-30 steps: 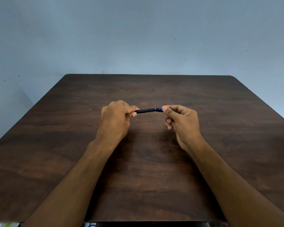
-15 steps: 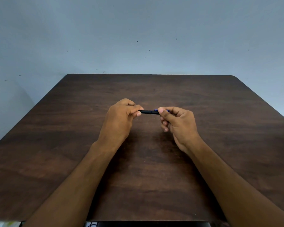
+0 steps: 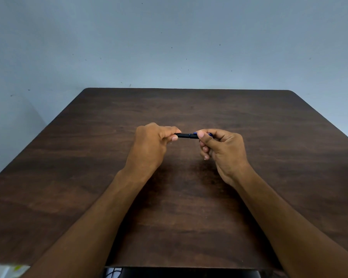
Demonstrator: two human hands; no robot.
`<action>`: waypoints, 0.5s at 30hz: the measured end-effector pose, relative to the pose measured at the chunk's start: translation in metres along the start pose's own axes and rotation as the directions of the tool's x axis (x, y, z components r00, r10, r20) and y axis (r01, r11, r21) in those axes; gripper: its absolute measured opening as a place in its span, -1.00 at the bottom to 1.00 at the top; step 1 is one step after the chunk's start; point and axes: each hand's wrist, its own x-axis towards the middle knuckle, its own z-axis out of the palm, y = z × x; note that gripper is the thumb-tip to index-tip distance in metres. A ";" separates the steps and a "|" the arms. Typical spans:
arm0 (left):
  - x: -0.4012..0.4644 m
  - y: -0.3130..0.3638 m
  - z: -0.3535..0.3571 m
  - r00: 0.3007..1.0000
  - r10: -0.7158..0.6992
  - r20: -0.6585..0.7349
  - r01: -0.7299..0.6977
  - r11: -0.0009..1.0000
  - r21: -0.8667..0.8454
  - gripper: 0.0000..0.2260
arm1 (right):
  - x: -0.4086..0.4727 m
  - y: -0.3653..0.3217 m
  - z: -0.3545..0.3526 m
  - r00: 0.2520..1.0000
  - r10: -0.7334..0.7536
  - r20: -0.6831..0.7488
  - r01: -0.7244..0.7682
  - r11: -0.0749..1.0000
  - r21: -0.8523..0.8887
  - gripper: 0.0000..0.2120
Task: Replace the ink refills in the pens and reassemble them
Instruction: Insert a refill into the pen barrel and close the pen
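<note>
A black pen (image 3: 186, 135) with a blue part at its right end is held level above the middle of the dark wooden table (image 3: 269, 121). My left hand (image 3: 152, 146) grips its left end between thumb and curled fingers. My right hand (image 3: 222, 150) pinches the blue right end with thumb and forefinger, the other fingers curled below. Only a short black stretch shows between the two hands; both ends of the pen are hidden inside the fingers.
A plain blue-grey wall rises behind the table. A dark object with cables (image 3: 181, 273) sits below the table's near edge, and a pale object (image 3: 6, 271) shows at the bottom left corner.
My two hands have come closer together, so less of the pen shows between them than a second ago. The pen stays level at the same spot.
</note>
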 end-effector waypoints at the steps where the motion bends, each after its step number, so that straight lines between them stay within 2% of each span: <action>1: 0.000 0.000 0.000 1.000 -0.018 0.008 0.018 1.000 -0.012 -0.83 | 0.000 0.000 -0.001 1.000 0.003 0.007 -0.003 1.000 -0.001 -0.88; 6: -0.004 0.006 0.001 0.999 -0.043 -0.019 0.041 0.997 -0.067 -0.83 | 0.000 -0.003 -0.003 1.000 -0.012 0.017 0.013 0.999 -0.034 -0.88; 11: -0.005 0.007 0.003 0.995 -0.095 -0.042 0.088 0.985 -0.147 -0.82 | -0.002 -0.006 -0.001 1.000 0.011 0.014 -0.011 1.000 0.005 -0.86; 15: -0.005 0.007 0.007 0.990 -0.118 -0.076 0.102 0.978 -0.184 -0.84 | -0.001 -0.014 0.002 0.999 0.050 -0.009 -0.048 0.982 0.182 -0.81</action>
